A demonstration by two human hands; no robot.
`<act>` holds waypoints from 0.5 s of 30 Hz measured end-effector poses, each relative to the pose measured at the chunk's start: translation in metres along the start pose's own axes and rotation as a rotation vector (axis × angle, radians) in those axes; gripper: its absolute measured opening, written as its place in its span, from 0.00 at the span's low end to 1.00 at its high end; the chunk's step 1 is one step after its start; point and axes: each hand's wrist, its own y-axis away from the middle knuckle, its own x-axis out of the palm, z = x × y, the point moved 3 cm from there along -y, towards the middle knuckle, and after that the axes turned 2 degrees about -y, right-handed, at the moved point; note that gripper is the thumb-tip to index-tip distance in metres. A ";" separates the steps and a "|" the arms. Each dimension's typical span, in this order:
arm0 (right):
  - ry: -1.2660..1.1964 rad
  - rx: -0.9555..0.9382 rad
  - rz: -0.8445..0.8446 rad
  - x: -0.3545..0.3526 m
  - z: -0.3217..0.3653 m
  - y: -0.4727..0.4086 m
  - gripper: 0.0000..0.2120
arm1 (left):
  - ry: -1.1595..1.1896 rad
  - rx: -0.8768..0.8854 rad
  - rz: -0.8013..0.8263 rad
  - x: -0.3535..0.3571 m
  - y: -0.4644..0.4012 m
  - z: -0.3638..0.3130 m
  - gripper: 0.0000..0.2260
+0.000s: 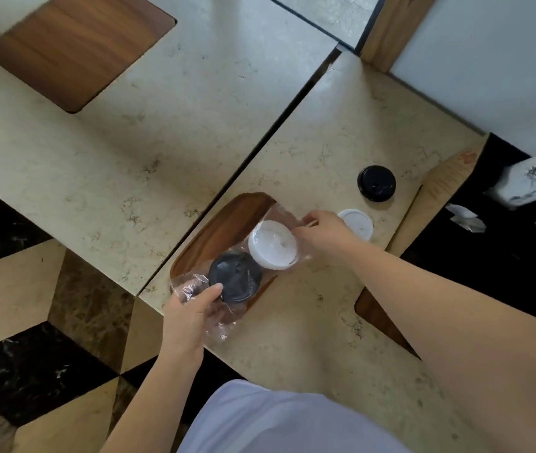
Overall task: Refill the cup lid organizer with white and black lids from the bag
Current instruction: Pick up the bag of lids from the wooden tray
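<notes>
Here, both hands grip bag [194, 289].

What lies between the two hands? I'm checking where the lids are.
In the head view, the clear bag spans from left hand to right hand, holding black lids and white lids.

We see open beige stone counter [335, 132] beyond the hands, with bare room toward the far corner and the dark seam [260, 138] on the left. Two things stand in that space on the right: a black lid stack [376, 183] and, nearer, a white lid stack [358, 223] just beside the right hand [322, 228]. The wooden recess [224, 223] is largely covered by the clear bag [194, 289] with its black lids [235, 276] and white lids [272, 243], gripped at both ends, the left hand [191, 313] at the near end.
</notes>
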 end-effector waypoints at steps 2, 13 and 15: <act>-0.093 0.056 -0.011 -0.006 -0.031 0.020 0.08 | -0.040 -0.031 0.030 0.006 0.005 0.002 0.23; -0.470 0.231 -0.265 -0.001 -0.216 0.190 0.06 | -0.604 0.052 0.264 0.071 0.056 0.034 0.17; -0.531 0.279 -0.313 0.009 -0.250 0.214 0.08 | -0.683 0.018 0.306 0.085 0.068 0.048 0.19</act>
